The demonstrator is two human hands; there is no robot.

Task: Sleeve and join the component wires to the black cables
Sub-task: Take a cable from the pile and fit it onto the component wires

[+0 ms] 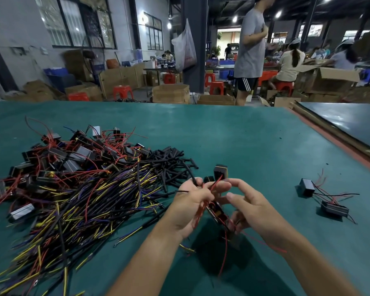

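Handling assessment: the component [217,212] is a small black box, judged light and rigid. Its red wires [212,186] are thin, limp and likely to kink or pull out at the root if tugged. Best taken by the box body, with each wire pinched close to its bare tip. The cable [188,170] is thicker and springier, and should be gripped just behind its end. The sleeves [169,162] are short black tubes, light and prone to roll or slip, so they need a fingertip pinch.

Hands: the left hand [192,201] is curled, pinching the cable end and the red wires together at its fingertips. The right hand [250,208] has its lower fingers curled against the component's near end, while its thumb and forefinger stand apart, reaching towards the left fingertips and closed on nothing.

Position: the component hangs tilted between both hands, above the mat [244,135], with loose red wire trailing below. A second block [220,170] sits just beyond the left fingertips; whether it is held cannot be told. The cable pile [83,201] and the sleeves lie to the left, near the left hand. Two units [320,197] lie well apart on the right
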